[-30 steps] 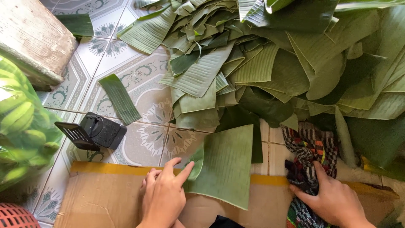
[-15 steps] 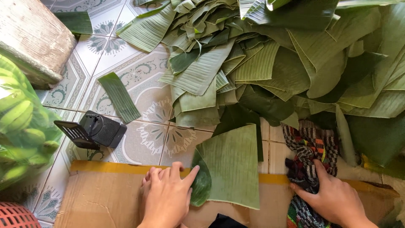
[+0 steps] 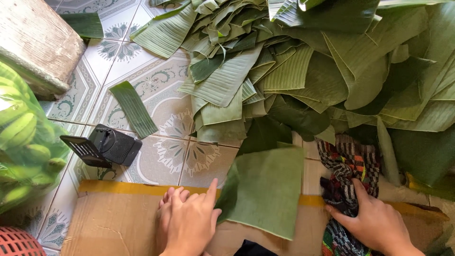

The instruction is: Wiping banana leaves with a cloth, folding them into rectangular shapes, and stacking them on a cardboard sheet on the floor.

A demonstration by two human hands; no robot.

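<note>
A cut piece of banana leaf [image 3: 268,189] lies across the taped edge of a flattened cardboard sheet [image 3: 113,223]. My left hand [image 3: 189,220] lies on the cardboard with its fingers together, the fingertips at the leaf's folded left edge. My right hand [image 3: 372,220] presses down on a multicoloured woven cloth [image 3: 348,166], which lies to the right of the leaf. Behind both spreads a big pile of banana leaves [image 3: 303,61] on the tiled floor.
A small black device with a grille [image 3: 104,147] sits on the tiles left of my hands. A loose leaf strip [image 3: 133,109] lies behind it. Green bananas [image 3: 23,142] are at the far left, a stone block [image 3: 38,42] top left, a red basket [image 3: 19,242] bottom left.
My left hand has slid right and pushed the leaf's left edge up into a fold. The right hand has stayed on the cloth.
</note>
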